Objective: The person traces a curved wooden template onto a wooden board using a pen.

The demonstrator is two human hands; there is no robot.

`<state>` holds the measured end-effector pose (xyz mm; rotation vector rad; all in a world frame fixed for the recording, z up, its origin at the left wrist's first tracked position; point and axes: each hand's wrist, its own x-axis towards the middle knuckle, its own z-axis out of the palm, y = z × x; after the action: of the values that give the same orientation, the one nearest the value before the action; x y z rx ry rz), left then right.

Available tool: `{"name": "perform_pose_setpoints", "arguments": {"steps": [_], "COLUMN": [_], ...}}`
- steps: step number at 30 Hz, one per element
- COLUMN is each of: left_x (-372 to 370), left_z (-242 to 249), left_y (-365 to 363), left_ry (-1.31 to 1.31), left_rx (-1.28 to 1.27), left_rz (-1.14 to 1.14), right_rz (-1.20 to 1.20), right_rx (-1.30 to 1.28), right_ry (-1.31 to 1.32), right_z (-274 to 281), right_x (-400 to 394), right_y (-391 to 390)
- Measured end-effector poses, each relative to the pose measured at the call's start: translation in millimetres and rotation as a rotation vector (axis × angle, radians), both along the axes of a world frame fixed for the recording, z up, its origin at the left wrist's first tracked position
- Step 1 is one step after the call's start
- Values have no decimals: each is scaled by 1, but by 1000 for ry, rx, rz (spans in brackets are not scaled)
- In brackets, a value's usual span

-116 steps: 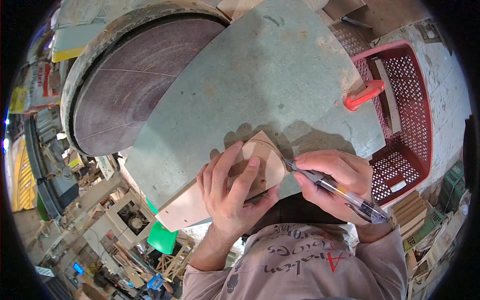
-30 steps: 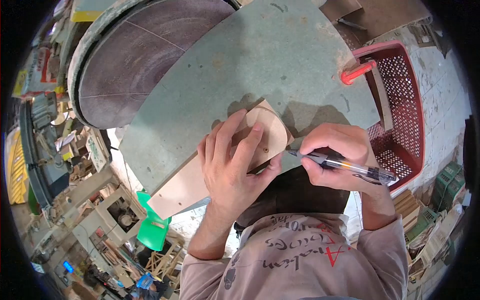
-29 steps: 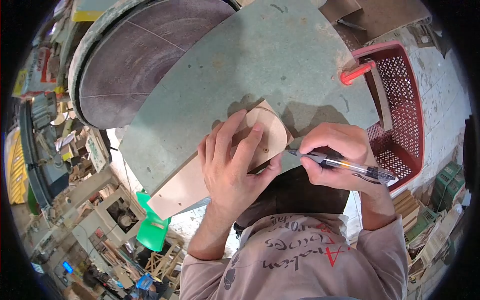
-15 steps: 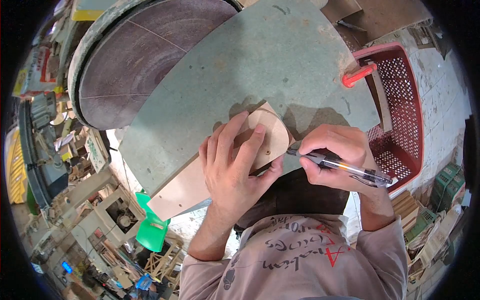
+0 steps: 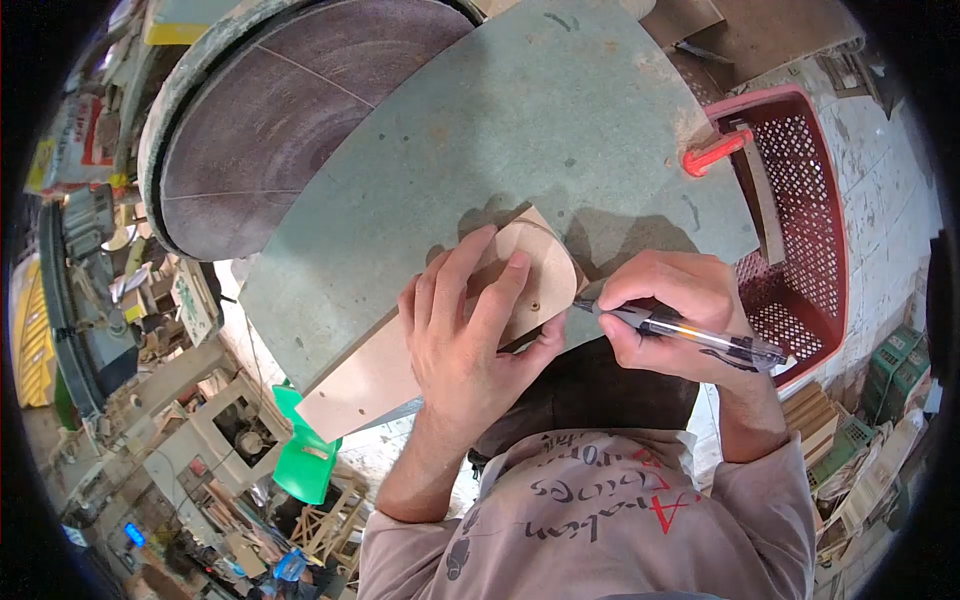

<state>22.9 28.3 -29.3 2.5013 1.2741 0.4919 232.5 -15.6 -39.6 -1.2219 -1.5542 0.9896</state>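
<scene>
A flat wooden template [image 5: 541,262] with a rounded end and a small hole lies on a wooden board [image 5: 372,372]. The board's square corner shows past the template's curve. My left hand [image 5: 462,325] grips both pieces, fingers spread over the top and thumb at the near edge. In my right hand [image 5: 672,308] is a black-tipped clear pen [image 5: 690,332], pinched between thumb and fingers. Its tip meets the template's rounded edge at the right. Beneath the wood is a grey-green metal table [image 5: 440,180].
A large sanding disc [image 5: 270,120] stands along the table's far left edge. A red handle [image 5: 717,152] sticks out at the right edge, beside a dark red plastic basket [image 5: 838,220]. A green chair [image 5: 306,462] and wood scraps are at lower left.
</scene>
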Motion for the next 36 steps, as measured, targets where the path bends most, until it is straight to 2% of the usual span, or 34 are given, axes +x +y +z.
{"name": "perform_pose_setpoints", "arguments": {"steps": [6, 11, 15, 26, 36], "left_x": [0, 0, 0, -1, -3], "left_z": [0, -2, -1, -2, -7], "left_y": [1, 0, 0, 0, -1], "left_ry": [-9, -17, -5, -20, -35], "left_rx": [3, 6, 12, 11, 22], "left_rz": [-7, -2, -8, -11, 5], "right_rz": [6, -81, -38, -23, -10], "right_rx": [26, -17, 33, -80, -61], "right_ry": [-32, -12, -22, -9, -28], "right_z": [-1, 0, -1, 1, 0], "right_x": [0, -1, 1, 1, 1], "right_y": [1, -1, 0, 0, 1]}}
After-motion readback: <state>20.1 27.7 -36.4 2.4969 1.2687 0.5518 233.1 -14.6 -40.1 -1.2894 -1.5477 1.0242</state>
